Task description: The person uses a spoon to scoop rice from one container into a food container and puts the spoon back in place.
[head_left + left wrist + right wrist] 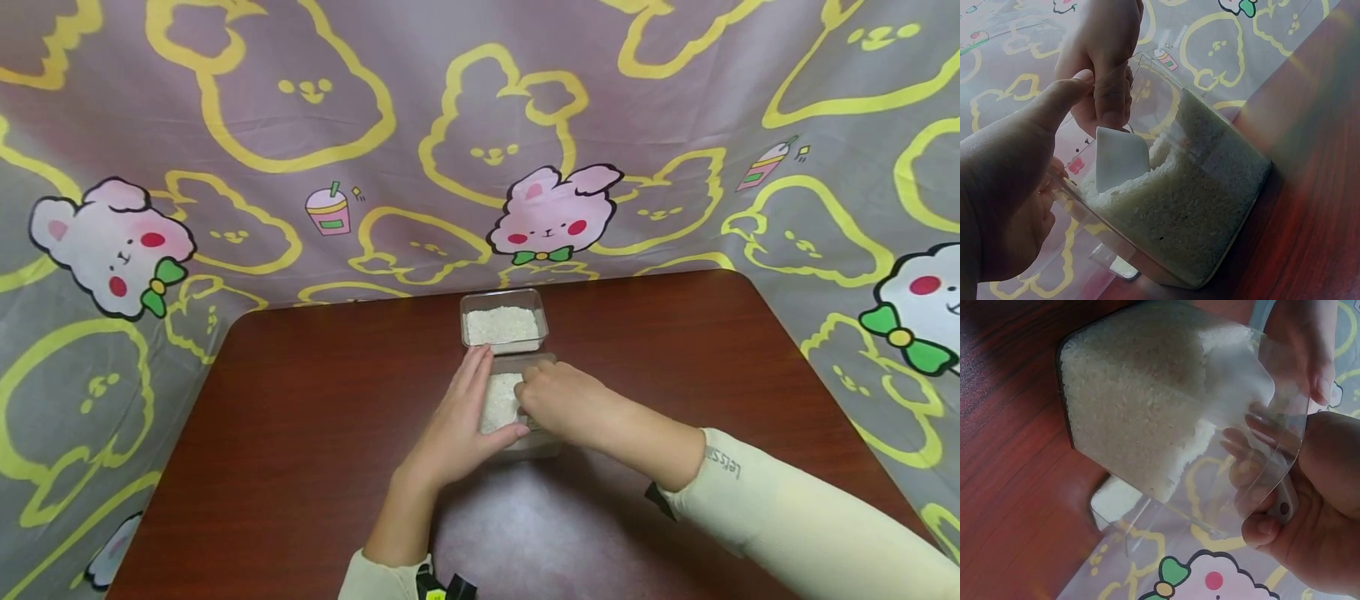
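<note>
My right hand grips the handle of a white scoop over the nearer clear container. The scoop's head dips into the rice inside, and the handle's end, with a small hole, shows below my fingers in the right wrist view. My left hand rests on the same container, straight fingers along its left side and thumb spread over the near rim. Rice is banked higher on one side of the container and scooped lower near the scoop. In the head view my right hand hides the scoop.
Directly behind stands a second clear container, also with rice in it. Both are on a dark red-brown wooden table. A curtain with cartoon rabbits hangs round the table's back and sides.
</note>
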{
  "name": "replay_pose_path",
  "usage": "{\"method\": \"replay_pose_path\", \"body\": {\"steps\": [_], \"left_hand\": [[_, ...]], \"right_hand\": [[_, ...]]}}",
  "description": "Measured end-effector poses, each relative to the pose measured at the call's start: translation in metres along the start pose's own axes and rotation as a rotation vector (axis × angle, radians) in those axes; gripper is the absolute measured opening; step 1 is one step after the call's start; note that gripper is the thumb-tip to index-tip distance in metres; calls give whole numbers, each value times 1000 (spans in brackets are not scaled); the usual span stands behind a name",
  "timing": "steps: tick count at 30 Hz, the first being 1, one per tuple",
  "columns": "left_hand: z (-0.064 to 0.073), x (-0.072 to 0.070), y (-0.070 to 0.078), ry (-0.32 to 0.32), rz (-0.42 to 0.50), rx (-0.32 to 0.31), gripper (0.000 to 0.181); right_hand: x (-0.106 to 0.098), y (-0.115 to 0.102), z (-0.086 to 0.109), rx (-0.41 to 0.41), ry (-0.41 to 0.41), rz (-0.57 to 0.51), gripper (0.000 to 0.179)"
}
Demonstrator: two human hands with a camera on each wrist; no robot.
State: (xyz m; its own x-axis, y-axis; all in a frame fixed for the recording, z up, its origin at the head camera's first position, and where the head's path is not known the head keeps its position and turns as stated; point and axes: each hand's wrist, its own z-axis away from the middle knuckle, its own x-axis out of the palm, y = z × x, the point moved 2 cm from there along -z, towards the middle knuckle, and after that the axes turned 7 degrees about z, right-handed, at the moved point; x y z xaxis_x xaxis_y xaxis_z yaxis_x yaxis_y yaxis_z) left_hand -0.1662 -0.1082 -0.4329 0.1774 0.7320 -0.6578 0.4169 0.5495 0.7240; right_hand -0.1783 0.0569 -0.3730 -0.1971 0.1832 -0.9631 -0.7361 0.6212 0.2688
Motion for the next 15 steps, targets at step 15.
{"method": "replay_pose_path", "body": {"steps": [15], "left_hand": [[0, 0, 0, 3, -5, -2, 103]], "right_hand": [[-1, 7, 16, 14, 175, -19, 18]]}}
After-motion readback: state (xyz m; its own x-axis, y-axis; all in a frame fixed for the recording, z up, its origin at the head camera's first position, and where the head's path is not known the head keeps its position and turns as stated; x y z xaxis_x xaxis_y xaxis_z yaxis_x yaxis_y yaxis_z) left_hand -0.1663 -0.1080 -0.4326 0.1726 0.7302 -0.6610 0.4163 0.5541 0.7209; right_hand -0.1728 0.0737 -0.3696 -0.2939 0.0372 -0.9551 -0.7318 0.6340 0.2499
